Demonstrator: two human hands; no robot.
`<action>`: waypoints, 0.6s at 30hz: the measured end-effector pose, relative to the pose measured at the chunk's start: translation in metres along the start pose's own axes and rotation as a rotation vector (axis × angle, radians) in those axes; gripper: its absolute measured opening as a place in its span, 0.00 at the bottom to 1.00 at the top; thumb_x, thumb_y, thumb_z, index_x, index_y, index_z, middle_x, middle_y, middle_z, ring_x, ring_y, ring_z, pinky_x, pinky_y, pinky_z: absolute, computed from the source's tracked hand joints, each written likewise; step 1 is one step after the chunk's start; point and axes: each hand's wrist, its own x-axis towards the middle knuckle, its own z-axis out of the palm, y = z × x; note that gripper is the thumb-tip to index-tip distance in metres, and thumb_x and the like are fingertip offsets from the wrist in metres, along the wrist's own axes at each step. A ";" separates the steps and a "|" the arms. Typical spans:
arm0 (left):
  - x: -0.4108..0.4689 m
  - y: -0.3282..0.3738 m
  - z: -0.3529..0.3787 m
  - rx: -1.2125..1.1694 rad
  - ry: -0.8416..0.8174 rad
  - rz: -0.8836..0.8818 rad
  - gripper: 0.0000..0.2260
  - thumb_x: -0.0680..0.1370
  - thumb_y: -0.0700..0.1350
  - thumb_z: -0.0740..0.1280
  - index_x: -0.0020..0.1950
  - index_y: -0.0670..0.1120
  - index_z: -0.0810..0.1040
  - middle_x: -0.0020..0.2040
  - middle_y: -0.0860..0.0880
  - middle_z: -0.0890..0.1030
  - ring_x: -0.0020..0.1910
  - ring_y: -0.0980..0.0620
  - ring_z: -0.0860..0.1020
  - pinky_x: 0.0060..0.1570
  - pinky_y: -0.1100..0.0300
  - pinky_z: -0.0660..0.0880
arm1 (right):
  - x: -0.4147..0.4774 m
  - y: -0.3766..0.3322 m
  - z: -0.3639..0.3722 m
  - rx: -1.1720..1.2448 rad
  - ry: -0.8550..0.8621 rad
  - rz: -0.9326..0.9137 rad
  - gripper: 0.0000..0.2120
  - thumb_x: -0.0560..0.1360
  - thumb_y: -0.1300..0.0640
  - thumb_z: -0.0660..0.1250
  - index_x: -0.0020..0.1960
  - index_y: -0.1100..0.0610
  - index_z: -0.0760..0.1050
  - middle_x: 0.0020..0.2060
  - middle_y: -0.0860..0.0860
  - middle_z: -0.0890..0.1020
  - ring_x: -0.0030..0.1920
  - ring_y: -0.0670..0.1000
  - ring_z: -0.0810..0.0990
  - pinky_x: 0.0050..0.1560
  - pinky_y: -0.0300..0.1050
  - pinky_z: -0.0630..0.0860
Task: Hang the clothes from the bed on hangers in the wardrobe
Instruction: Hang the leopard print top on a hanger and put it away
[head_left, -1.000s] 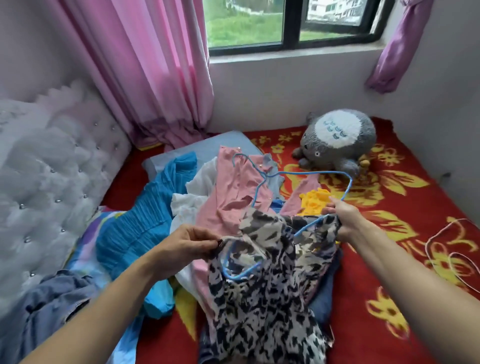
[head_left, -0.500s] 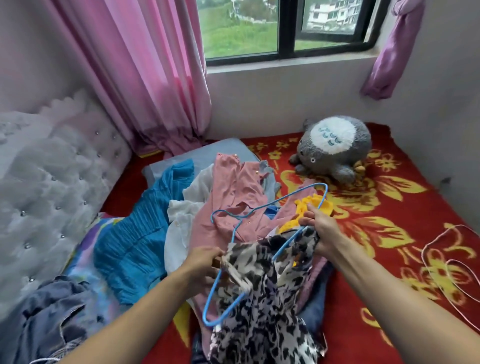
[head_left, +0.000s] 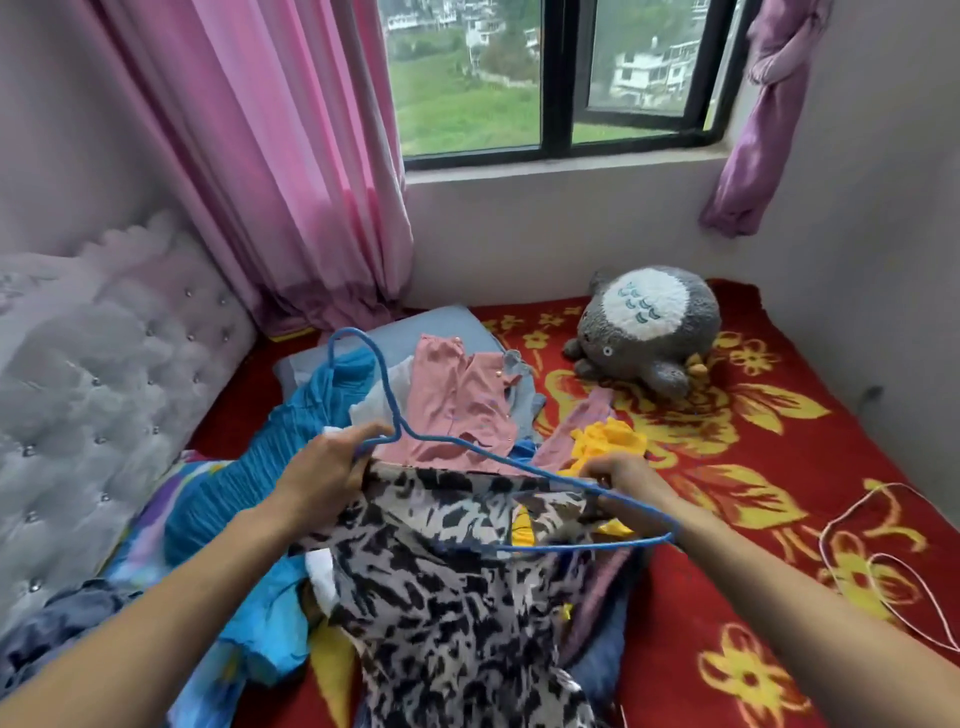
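Person holds a black-and-white patterned garment (head_left: 441, 582) against a blue wire hanger (head_left: 385, 387) above a bed.

A red floral blanket (head_left: 779, 467) covers the mattress, with a pile of clothes (head_left: 462, 405) heaped at its middle and a grey plush toy (head_left: 649, 327) near the window wall. The garment drapes over the pile toward the camera, its top edge raised to the hanger, whose hook points away and left. The left hand (head_left: 327, 467) grips hanger shoulder and cloth together. The right hand (head_left: 623, 475) pinches the cloth's other end in curled fingers.
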 end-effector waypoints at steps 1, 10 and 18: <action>-0.002 -0.002 -0.006 0.081 0.015 0.027 0.10 0.75 0.41 0.61 0.52 0.47 0.79 0.41 0.42 0.81 0.42 0.40 0.80 0.37 0.55 0.69 | 0.002 -0.007 -0.012 0.062 0.068 -0.048 0.02 0.67 0.60 0.72 0.37 0.57 0.79 0.29 0.44 0.75 0.29 0.37 0.70 0.30 0.37 0.67; 0.005 -0.014 -0.002 0.205 0.154 -0.195 0.07 0.80 0.41 0.60 0.54 0.45 0.76 0.37 0.34 0.80 0.40 0.34 0.78 0.36 0.48 0.71 | 0.005 -0.070 -0.049 0.700 0.058 0.119 0.06 0.76 0.66 0.64 0.46 0.62 0.80 0.36 0.54 0.82 0.34 0.47 0.80 0.32 0.40 0.77; -0.005 0.025 -0.003 -0.259 0.081 -0.072 0.04 0.73 0.50 0.70 0.46 0.53 0.80 0.30 0.50 0.82 0.30 0.53 0.80 0.32 0.59 0.74 | 0.026 -0.077 -0.031 0.823 0.412 0.322 0.10 0.74 0.66 0.58 0.43 0.60 0.78 0.40 0.59 0.81 0.38 0.56 0.79 0.36 0.46 0.77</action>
